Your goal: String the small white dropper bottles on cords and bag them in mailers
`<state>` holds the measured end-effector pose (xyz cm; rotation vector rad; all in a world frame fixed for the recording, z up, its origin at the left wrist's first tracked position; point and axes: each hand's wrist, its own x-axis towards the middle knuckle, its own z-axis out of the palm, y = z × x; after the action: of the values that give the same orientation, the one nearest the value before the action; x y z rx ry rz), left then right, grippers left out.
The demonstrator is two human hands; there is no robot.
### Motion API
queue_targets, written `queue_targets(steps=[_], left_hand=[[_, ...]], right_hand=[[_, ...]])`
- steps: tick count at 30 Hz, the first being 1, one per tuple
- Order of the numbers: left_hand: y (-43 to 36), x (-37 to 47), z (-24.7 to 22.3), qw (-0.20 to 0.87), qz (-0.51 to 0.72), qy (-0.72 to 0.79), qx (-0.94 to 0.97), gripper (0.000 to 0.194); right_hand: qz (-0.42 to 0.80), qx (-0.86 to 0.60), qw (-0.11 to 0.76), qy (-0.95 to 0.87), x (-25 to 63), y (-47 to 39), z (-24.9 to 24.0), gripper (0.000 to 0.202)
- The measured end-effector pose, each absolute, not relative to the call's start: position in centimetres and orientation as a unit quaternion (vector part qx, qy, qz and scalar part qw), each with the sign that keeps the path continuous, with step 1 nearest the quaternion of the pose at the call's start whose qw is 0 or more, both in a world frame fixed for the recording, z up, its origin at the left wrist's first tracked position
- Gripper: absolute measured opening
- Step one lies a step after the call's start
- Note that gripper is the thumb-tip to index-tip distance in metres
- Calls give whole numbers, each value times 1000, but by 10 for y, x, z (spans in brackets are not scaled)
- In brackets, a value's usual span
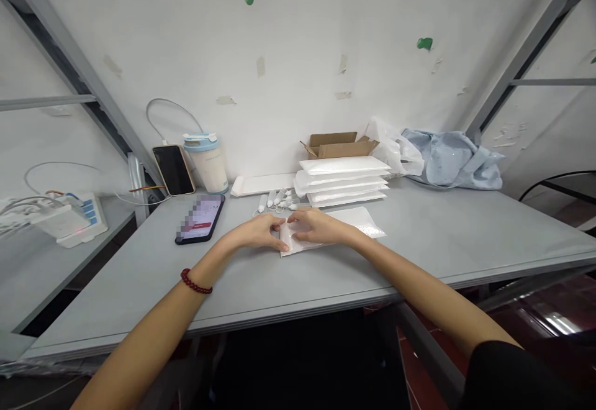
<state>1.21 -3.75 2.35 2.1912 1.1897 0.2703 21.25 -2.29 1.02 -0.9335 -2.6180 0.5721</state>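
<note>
A white padded envelope [363, 218] lies flat on the table, its near left end between my two hands. My left hand [257, 231] grips that end at the left edge, with the thumb on the corner and the fingers curled at the far side. Over the same end bends my right hand [319, 225], its fingertips and thumb pinching at the envelope's surface; the palm hides part of it. Just behind my hands sit several small white tubes or bottles [271, 199] with thin white cords.
Behind the envelope stands a stack of white padded envelopes [344, 180], with an open cardboard box [342, 146] and a plastic bag [395, 149] at the back. A flat white packet [265, 184], a cup [209, 164], two phones [201, 218] and a blue cloth bag [451, 158] surround the work area.
</note>
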Motion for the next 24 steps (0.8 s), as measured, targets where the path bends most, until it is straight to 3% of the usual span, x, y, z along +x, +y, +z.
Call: queue_targets(steps=[6,13,20,24], left_hand=[[-37,12,22,274,71,472,835,39],[-39,12,25,274,60,465,840,39],[-40,11,23,273,75,471,835,45],[-41,10,20,232,92,480,841,56]], right_hand=[[319,-345,197,-860,212,-18,9,27],[555,-337,265,-713,211,-19,11,26],[490,-382,295,-726,209,-16,7,20],[358,-343,275,-823,215,-17,11,24]])
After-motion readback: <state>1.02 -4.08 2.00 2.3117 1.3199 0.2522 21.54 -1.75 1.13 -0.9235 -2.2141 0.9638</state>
